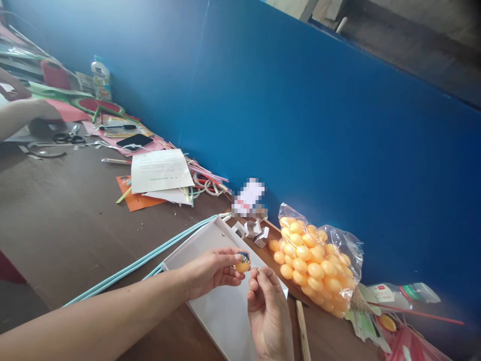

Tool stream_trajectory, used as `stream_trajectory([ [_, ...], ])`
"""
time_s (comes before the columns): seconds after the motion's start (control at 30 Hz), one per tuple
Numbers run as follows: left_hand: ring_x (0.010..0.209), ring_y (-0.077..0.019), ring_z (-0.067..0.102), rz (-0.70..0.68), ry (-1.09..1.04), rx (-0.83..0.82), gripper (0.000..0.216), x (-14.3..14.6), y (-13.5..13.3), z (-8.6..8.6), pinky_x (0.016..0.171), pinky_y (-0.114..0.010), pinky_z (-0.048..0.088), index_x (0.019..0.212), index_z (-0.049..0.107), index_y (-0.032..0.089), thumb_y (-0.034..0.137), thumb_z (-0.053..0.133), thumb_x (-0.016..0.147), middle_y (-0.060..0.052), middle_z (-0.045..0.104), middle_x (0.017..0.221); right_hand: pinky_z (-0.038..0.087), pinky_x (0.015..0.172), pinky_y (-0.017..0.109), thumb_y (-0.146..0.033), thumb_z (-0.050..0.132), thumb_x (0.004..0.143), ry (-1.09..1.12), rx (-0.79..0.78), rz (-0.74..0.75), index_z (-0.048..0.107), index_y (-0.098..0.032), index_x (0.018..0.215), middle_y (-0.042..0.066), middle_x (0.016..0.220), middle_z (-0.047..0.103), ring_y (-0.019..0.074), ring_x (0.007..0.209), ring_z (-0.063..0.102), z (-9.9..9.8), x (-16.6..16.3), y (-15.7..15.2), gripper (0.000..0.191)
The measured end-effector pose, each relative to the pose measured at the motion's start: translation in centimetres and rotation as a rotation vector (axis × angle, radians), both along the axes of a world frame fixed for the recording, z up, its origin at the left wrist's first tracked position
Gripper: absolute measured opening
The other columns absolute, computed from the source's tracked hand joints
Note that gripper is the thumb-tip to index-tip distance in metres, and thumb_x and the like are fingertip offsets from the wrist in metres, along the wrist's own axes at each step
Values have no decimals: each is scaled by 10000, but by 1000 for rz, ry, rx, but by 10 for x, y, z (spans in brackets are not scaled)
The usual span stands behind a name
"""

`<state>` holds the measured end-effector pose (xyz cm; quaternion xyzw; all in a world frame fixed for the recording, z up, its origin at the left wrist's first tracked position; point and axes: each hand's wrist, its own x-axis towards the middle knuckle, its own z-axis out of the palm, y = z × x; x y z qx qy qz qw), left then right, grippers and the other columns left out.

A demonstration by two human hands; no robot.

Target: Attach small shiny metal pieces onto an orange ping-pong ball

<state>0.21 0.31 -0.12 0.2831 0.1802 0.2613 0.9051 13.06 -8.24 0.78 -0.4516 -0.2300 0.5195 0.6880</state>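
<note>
My left hand (210, 273) pinches a small orange ball (242, 264) with a dark mark on its top, holding it above a white sheet (221, 306) on the brown table (67, 220). Right beside the ball is my right hand (267, 311), its thumb and forefinger pressed together on something too small to make out. A clear plastic bag (319, 265) full of several more orange balls lies just to the right, against the blue wall (300, 115).
Light blue strips (143, 260) run from the sheet toward the left. Small white paper boxes (253, 230) sit behind my hands. Papers, straws and a phone (134, 141) lie further back. Another person's arm (22, 113) and scissors (67, 138) are at far left. A wooden stick (302, 331) lies near my right hand.
</note>
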Motion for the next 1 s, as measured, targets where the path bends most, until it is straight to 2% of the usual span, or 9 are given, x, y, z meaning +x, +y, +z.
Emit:
stream_trajectory([
  [0.2, 712, -119, 604, 7, 6, -11, 292, 0, 0, -1, 719, -264, 465, 977, 611, 140, 293, 654, 732, -98, 653, 937, 456, 513, 105, -232, 598, 804, 47, -3, 8, 636, -191, 935, -20, 779, 516, 34, 619, 465, 1, 0, 0, 143],
  [0.37, 714, -120, 603, 1, 6, -12, 291, 0, 0, -1, 724, -269, 463, 981, 612, 138, 284, 653, 733, -97, 649, 929, 446, 502, 105, -245, 565, 831, 71, 12, 37, 635, -180, 914, -26, 794, 508, 22, 606, 447, 1, 0, 0, 126],
  [0.63, 721, -126, 598, 3, 0, -2, 287, 0, 0, -2, 737, -278, 462, 979, 604, 135, 287, 645, 739, -108, 644, 943, 452, 468, 88, -254, 612, 800, 163, -24, 39, 628, -177, 846, -5, 822, 611, 16, 583, 516, -2, 3, -1, 91],
  [0.77, 726, -125, 599, 4, -1, 1, 271, 0, -1, -1, 729, -265, 464, 957, 609, 145, 294, 649, 734, -90, 647, 919, 518, 567, 125, -230, 643, 774, 164, -92, -6, 623, -175, 909, 19, 860, 661, 64, 709, 624, -2, 4, 0, 146],
  [0.87, 714, -114, 593, 9, -7, 10, 250, 0, -1, -1, 722, -257, 464, 943, 618, 145, 292, 641, 742, -72, 643, 889, 529, 674, 152, -154, 662, 749, 127, -54, -3, 604, -185, 988, 46, 988, 668, 111, 892, 633, -2, 4, 0, 248],
  [1.0, 714, -107, 591, 3, -15, 6, 248, 0, 0, -1, 717, -248, 464, 956, 615, 143, 281, 633, 751, -69, 642, 869, 523, 614, 139, -132, 677, 732, 69, -81, -8, 595, -187, 974, 63, 1000, 680, 121, 883, 645, -2, 3, -1, 261],
])
